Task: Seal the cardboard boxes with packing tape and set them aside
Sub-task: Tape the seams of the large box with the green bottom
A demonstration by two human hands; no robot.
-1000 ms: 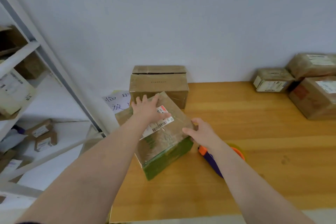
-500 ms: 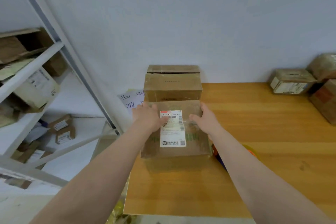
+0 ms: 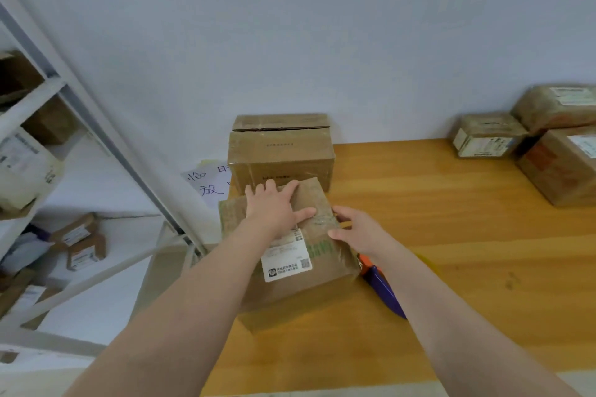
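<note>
Since a moment ago, the labelled box (image 3: 325, 255) has been turned, so its white label (image 3: 287, 258) now sits crooked and one corner points toward the person. It sits at the left end of the wooden desk (image 3: 451, 251), just in front of a second cardboard box (image 3: 280, 155) that stands by the wall with its top flap a little bit open. Two hands are on the labelled box. The left hand (image 3: 274, 206) lies flat on the top with its fingers spread wide, pressing down and gripping nothing. The right hand (image 3: 358, 232) is pressed to the box's right edge with fingers almost straight and the thumb on top. One tape dispenser (image 3: 382, 287), orange and purple, lies on the desk just beside the box, partly under the right arm. Three more boxes are at the far right: a small one (image 3: 487, 137), one behind it (image 3: 554, 106) and a bigger one (image 3: 564, 164). That makes five boxes on the desk. On the left is a white shelf rack (image 3: 29, 97) holding more boxes, and a paper sign (image 3: 206, 180) with writing.
</note>
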